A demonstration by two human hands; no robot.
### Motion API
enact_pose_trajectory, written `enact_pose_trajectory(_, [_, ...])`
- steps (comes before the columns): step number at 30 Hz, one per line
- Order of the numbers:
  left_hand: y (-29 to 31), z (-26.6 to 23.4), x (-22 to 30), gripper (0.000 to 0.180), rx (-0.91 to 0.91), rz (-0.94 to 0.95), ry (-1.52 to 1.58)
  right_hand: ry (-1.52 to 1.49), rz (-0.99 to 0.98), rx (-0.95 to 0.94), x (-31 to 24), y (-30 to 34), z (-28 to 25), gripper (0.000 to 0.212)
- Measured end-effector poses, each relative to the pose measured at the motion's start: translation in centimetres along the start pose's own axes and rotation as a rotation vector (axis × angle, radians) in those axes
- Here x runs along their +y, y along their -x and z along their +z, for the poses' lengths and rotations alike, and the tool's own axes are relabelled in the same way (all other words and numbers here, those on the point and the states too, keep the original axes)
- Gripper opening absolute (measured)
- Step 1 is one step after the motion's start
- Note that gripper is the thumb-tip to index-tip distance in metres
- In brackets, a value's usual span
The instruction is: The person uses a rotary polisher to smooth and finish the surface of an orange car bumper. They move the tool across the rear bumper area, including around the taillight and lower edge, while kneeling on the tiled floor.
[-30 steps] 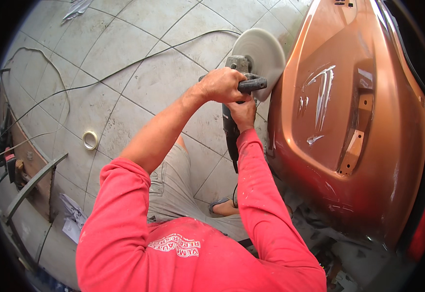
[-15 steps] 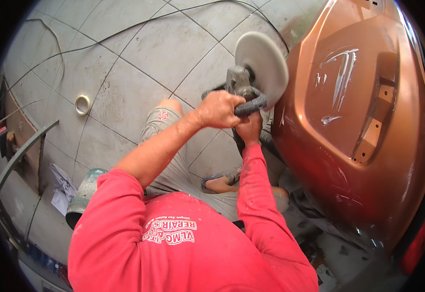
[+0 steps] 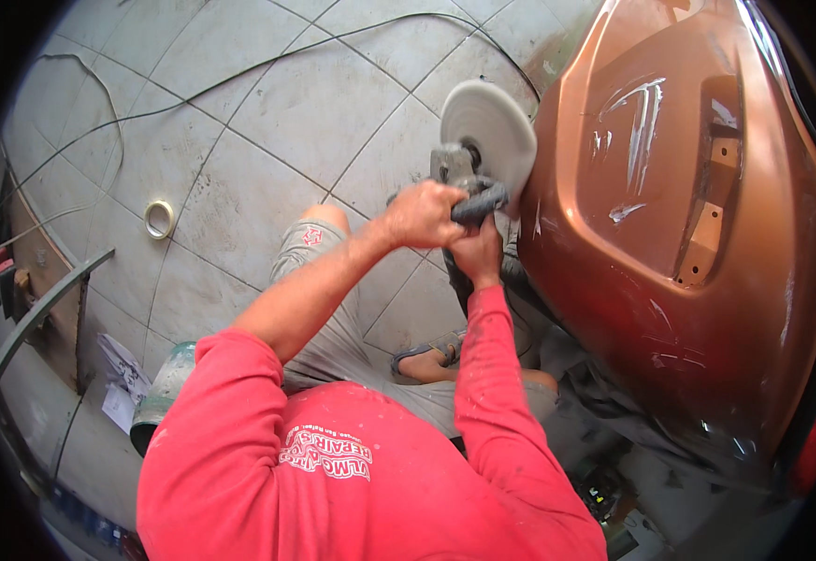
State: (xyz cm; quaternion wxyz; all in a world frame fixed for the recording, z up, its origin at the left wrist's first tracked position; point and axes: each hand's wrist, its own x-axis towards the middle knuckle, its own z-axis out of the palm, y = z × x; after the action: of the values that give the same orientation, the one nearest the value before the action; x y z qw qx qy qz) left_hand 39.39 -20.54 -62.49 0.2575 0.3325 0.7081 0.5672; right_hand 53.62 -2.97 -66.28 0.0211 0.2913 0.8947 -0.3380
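Head view: bucket (image 3: 172,379) beside my left sleeve (image 3: 235,374), contents hidden; my left hand (image 3: 424,214) clenched around black handle (image 3: 484,200) of polisher (image 3: 452,165), my right hand (image 3: 478,251) wrapped around its body (image 3: 457,278).

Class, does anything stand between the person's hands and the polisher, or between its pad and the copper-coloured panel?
Nothing visible does. The left hand and right hand both grip the polisher directly. The white pad is right beside the copper-coloured panel, with nothing showing between them; whether they touch, I cannot tell.
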Motion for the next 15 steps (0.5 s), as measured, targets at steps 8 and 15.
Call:
enact_pose_trajectory(8, [-7.2, -6.7, 1.3, 0.039, 0.019, -0.077, -0.093, -0.003, -0.025, -0.057, -7.6, -8.3, -1.3, 0.089])
enact_pose_trajectory(15, [0.3, -0.7, -0.2, 0.027, -0.013, -0.073, 0.051, 0.122, 0.033, -0.04, -3.6, 0.1, -0.8, 0.079])
